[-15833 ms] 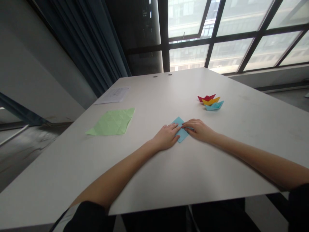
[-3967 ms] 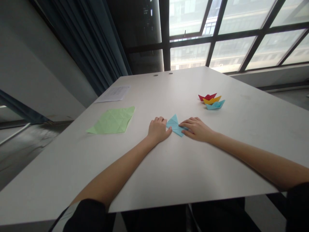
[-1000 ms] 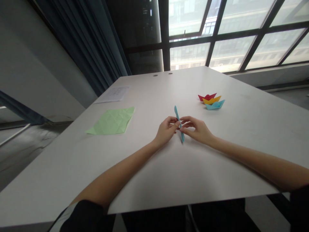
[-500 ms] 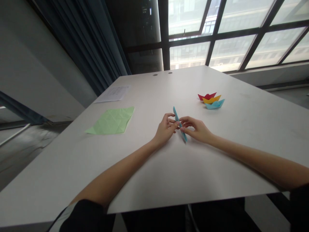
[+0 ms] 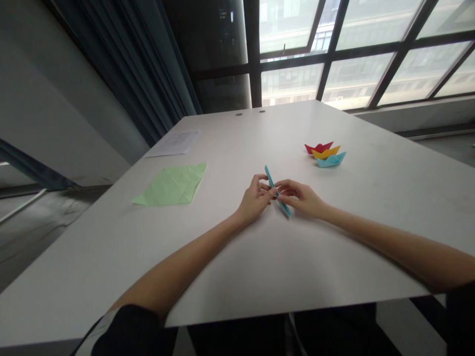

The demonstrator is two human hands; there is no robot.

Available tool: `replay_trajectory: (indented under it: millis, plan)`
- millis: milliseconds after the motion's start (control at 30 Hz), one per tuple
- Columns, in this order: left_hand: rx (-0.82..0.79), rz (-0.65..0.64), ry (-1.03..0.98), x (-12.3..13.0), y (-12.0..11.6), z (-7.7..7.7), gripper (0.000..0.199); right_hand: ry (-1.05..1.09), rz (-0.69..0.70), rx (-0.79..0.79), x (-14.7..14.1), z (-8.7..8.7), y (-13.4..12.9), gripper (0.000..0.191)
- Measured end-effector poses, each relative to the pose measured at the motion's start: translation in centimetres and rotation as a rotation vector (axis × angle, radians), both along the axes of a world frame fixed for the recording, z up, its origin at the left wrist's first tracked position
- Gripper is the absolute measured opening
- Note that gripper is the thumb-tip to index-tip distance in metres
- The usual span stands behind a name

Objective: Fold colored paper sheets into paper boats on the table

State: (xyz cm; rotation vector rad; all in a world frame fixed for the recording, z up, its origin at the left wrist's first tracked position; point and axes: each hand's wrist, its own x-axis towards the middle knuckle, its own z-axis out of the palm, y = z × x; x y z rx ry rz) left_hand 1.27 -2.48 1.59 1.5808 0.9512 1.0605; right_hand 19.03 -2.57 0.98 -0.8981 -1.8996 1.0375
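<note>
Blue paper [image 5: 285, 208] slants upright, nearly edge-on, well in from the desk's [image 5: 222, 277] near edge. I see the left hand [image 5: 254, 201] pinching it, and the right hand's [image 5: 304, 200] grip closed on it too. A green sheet [image 5: 172, 185] lies by the left edge; three paper boats [image 5: 325, 154] sit toward the far right corner.

White table [image 5: 237, 257], dark-framed windows [image 5: 291, 86] with daylight behind, blue curtain [image 5: 148, 74], grey wall [image 5: 55, 99]

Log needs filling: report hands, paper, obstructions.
Left hand, right hand: fingers pinching blue paper. Paper near edge-on. Green sheet left, boats right, neither in the way.
</note>
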Motion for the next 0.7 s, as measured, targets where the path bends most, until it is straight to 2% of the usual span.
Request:
replay_trajectory:
  millis: [167, 467, 700]
  plan:
    - [-0.007, -0.005, 0.014, -0.1, 0.2, -0.3, 0.033, -0.051, -0.006, 0.014, 0.1, 0.2, 0.0, 0.030]
    - [0.240, 0.074, 0.262, 0.4, -1.3, 0.5, 0.046, -0.356, -0.153, 0.356, -0.9, 1.1, -1.5, 0.037]
    - [0.298, 0.048, 0.343, 0.3, -1.1, 0.4, 0.048, -0.427, -0.242, 0.411, -0.6, 1.4, -1.0, 0.026]
